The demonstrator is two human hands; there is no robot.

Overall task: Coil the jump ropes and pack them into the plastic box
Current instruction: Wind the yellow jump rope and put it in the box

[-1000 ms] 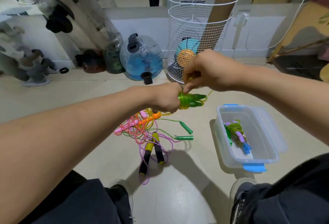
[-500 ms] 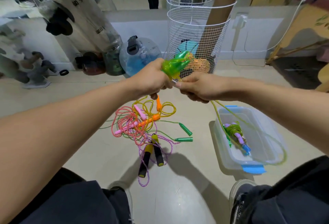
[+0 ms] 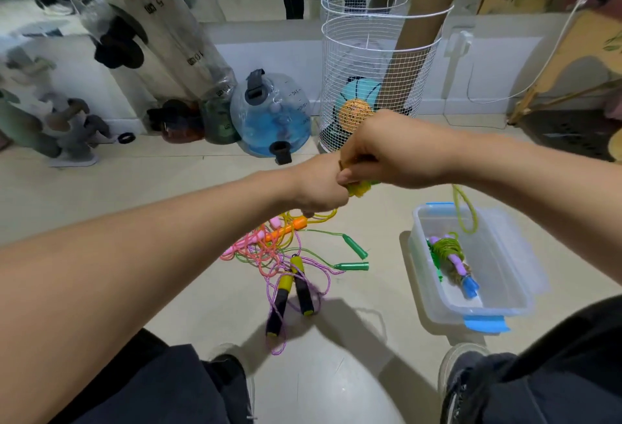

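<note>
Both hands meet in mid-air above the floor, working on one yellow-green jump rope (image 3: 359, 188). The left hand (image 3: 319, 188) is clenched around the bunched rope and its handles, most of which are hidden inside the fist. The right hand (image 3: 387, 150) sits just over it, fingers curled and pinching the cord against the bundle. A loose loop of the same cord (image 3: 466, 211) hangs down under the right forearm and dangles over the far end of the plastic box (image 3: 437, 289).

That box stands open on the floor to the right, with blue clips on its near and far ends. One coiled rope (image 3: 449, 255) already lies inside it, wound tight in green cord, with a purple handle and a blue tip showing.

Left of the box, a tangled heap of ropes (image 3: 269, 245) lies on the floor: pink and orange cords, two green handles, and a purple rope with black-and-yellow handles (image 3: 292, 292).

A white wire basket (image 3: 377, 63) with balls in it stands by the wall.
</note>
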